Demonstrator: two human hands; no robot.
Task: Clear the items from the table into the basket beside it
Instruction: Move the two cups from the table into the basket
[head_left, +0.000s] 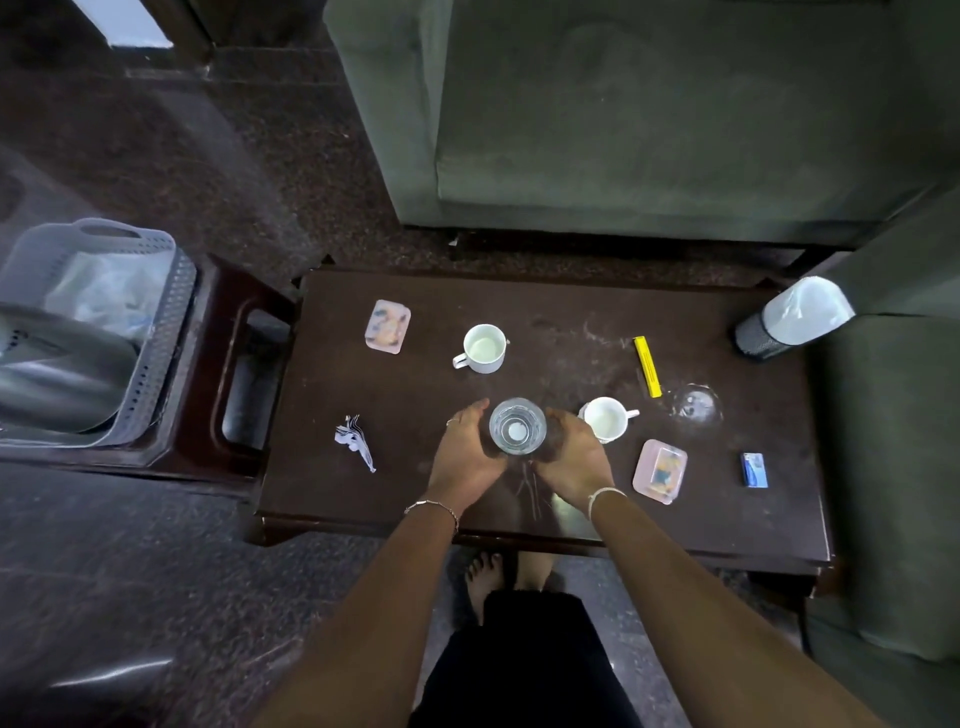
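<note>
The left hand (465, 460) and the right hand (574, 460) are curled around opposite sides of a clear glass (518, 427), which is held upright between them over the front middle of the dark table (415, 395). One white cup (484, 348) is seen farther back, and a second white cup (607, 419) just beside the right hand. The grey basket (174, 332) is set on a stool (221, 291) beside the table's left end.

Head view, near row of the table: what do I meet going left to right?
crumpled paper → held glass → white cup → pink tray → blue box. The second glass overlaps the tray, so it is left out.
</note>
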